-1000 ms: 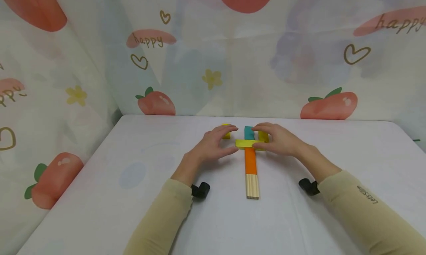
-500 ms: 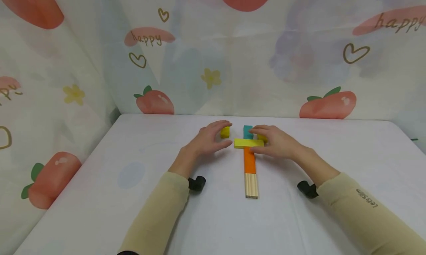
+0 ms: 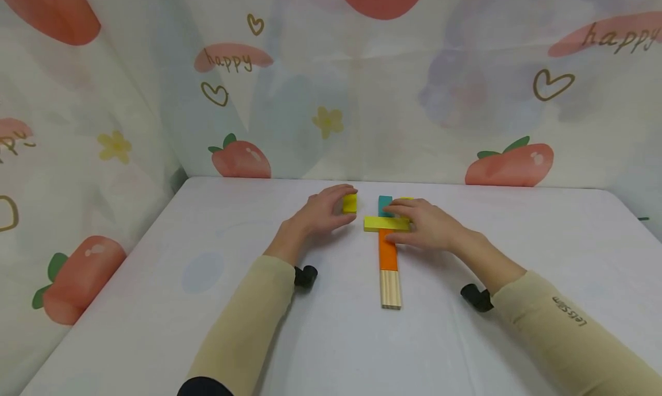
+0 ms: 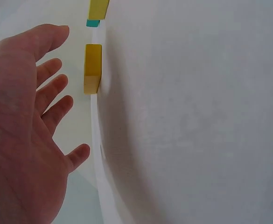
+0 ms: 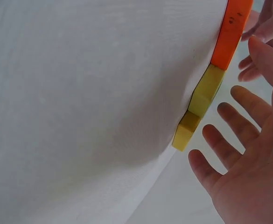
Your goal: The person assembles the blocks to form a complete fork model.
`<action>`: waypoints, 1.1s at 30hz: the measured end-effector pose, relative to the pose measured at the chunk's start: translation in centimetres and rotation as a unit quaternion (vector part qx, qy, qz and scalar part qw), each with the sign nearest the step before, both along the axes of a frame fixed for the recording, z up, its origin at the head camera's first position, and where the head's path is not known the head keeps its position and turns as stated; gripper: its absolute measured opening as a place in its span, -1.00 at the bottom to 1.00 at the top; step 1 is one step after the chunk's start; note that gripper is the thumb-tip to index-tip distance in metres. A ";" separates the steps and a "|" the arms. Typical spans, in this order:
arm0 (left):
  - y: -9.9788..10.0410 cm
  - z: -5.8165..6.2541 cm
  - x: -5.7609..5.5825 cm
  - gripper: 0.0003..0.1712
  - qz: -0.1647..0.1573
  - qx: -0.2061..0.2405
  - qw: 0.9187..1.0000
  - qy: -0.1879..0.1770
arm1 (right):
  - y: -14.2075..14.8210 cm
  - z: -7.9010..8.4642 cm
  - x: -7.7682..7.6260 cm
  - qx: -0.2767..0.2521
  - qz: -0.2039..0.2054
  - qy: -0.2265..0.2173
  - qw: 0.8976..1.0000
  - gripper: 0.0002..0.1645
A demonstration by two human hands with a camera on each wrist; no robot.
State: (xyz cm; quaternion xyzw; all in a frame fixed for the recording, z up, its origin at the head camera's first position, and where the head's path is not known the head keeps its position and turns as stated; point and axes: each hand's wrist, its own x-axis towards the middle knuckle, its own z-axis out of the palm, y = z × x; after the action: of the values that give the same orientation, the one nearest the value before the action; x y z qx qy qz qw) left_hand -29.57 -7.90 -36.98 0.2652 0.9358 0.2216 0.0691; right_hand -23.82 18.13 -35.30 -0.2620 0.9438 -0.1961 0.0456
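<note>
A row of blocks lies on the table: a plain wood block (image 3: 390,290) nearest, then an orange block (image 3: 388,255), a yellow block (image 3: 378,223) set crosswise and a teal block (image 3: 385,205) at the far end. My left hand (image 3: 320,212) is beside a separate yellow block (image 3: 350,203), thumb and fingers apart around its near side; the left wrist view shows a gap to that block (image 4: 93,67). My right hand (image 3: 429,226) hovers over the crosswise block's right end, fingers spread and holding nothing. It mostly hides another yellow block (image 3: 407,199) behind it.
A white cloth (image 3: 331,338) covers the table. A patterned curtain (image 3: 393,97) with strawberries and hearts stands along the back and left edges. Black wrist cameras (image 3: 477,298) hang under both wrists.
My left hand has drawn left, away from the crosswise block, to the separate yellow block. My right hand has shifted slightly left and nearer. The blocks stay in place.
</note>
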 end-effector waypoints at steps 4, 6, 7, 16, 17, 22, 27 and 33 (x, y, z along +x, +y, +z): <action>-0.1 -0.1 -0.5 -0.31 -0.003 -0.004 1.000 -0.003 | -0.2 0.0 0.1 0.005 0.005 0.001 1.000 -0.29; 0.0 -0.2 -0.7 -0.31 -0.005 -0.006 1.000 -0.004 | -0.3 0.0 0.2 0.009 0.006 0.001 1.000 -0.31; 0.0 -0.2 -0.8 -0.31 -0.005 -0.007 1.000 -0.005 | -0.3 0.0 0.2 0.011 0.005 0.000 1.000 -0.32; 0.2 -0.4 -1.1 -0.35 0.006 -0.028 1.000 -0.006 | -0.4 -0.4 0.3 0.027 0.003 0.001 1.000 -0.33; 0.2 -0.4 -1.2 -0.36 0.007 -0.031 0.999 -0.006 | -0.4 -0.4 0.3 0.027 0.004 0.001 1.000 -0.33; 0.3 -0.6 -1.4 -0.36 0.019 -0.033 0.999 -0.014 | -0.5 -0.3 0.3 0.035 0.003 -0.001 0.999 -0.33; 0.4 -0.6 -1.5 -0.38 0.022 -0.040 0.999 -0.013 | -0.5 -0.2 0.3 0.038 0.003 0.000 0.999 -0.33; 0.4 -0.4 -1.6 -0.40 0.022 -0.039 0.999 -0.011 | -0.3 -0.2 0.3 0.038 0.006 0.007 0.999 -0.32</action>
State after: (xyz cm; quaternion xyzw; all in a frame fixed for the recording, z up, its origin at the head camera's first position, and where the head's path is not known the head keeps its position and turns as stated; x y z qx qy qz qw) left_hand -31.19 -7.46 -37.36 0.2394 0.9485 0.1891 0.0846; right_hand -23.53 17.78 -35.53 -0.2674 0.9492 -0.1580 0.0503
